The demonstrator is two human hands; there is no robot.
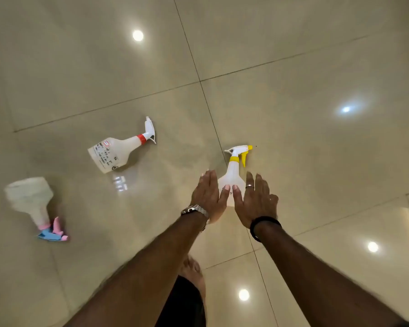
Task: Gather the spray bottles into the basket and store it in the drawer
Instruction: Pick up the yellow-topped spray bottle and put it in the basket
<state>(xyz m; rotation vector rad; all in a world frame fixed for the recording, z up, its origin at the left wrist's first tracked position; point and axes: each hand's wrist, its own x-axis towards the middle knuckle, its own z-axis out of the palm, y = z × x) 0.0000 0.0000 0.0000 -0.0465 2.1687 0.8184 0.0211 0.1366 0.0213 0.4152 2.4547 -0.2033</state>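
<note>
Both hands were spread flat and held nothing: the left hand (pixel 207 192) and right hand (pixel 255 199) hovered over the body of the yellow-capped bottle (pixel 233 175), which lay on its side on the glossy floor (pixel 293 67). A one-sided push would likely send it sliding or rolling. Neither basket nor drawer was visible. The red-collared bottle (pixel 118 149) and pink-and-blue bottle (pixel 31 199) lay well apart to the left, all translucent white.

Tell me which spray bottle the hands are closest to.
The yellow-trigger bottle: both open hands flank its base. The red-collared and pink-and-blue bottles lie off left.
</note>
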